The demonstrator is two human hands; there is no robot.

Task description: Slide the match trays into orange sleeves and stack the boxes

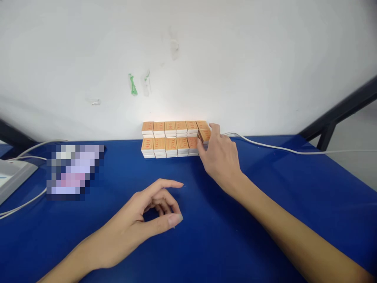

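Small orange-topped boxes with white sides and red lettering stand in two rows, stacked in layers, against the wall. The back row (170, 126) touches or nearly touches the wall; the front row (159, 144) runs parallel to it. At the right end, my right hand (222, 153) grips a small orange box (205, 135) between thumb and fingers. This box is slightly tilted, and the hand partly covers it. My left hand (156, 212) hovers over or rests on the table in front of the rows, index finger stretched out, the others loosely curled around nothing.
The table (123, 169) is blue. A pixelated flat object (75, 171) lies at left, near a white device (17, 175) with white cables. Another white cable (265, 147) runs along the right back edge. Behind is a white wall (235, 78); dark metal bars (338, 112) flank the table.
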